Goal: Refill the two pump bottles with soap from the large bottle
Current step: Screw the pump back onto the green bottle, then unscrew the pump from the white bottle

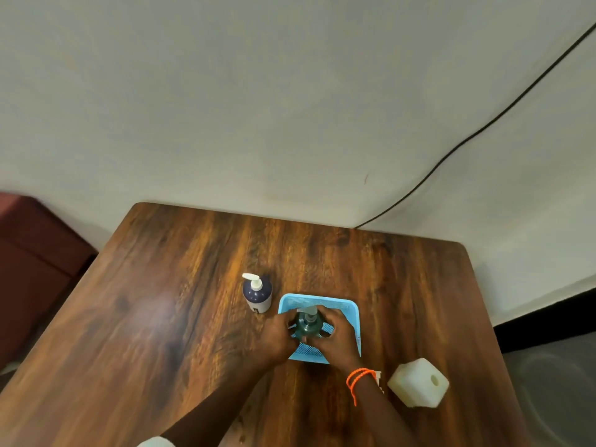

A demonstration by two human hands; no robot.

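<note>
Standing between both hands (309, 337): green pump bottle (308, 325)

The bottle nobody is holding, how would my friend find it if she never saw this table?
Start at the brown wooden table and find the blue tray near its middle. Just left of the tray, standing on the bare wood, is the dark pump bottle with a white pump top. The green pump bottle sits in the tray, gripped by the left hand and right hand; this one stands untouched.

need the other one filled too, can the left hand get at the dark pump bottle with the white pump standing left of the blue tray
Probably yes. The dark pump bottle with the white pump stands in the open on the wooden table, but the left hand must first release the green pump bottle.
</note>
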